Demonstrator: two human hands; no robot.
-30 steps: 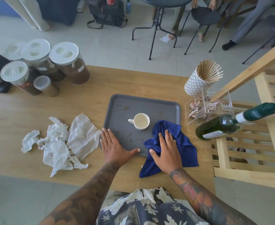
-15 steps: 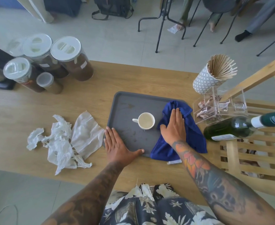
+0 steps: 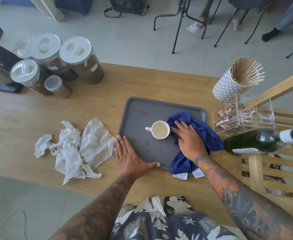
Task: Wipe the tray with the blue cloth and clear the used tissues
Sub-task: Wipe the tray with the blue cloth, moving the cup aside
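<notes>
Right hand (image 3: 189, 141): fingers straight, pressing flat on the blue cloth (image 3: 197, 141) at the right side of the tray.
Left hand (image 3: 130, 155): fingers spread and flat on the tray's near left corner, thumb along the near rim.
Tray (image 3: 142, 111): grey, on the wooden table (image 3: 107, 108); stains show on its left part.
Cup (image 3: 159, 130): white, on the tray, touching the cloth's left edge.
Used tissues (image 3: 73, 149): crumpled on the table just left of the tray.
</notes>
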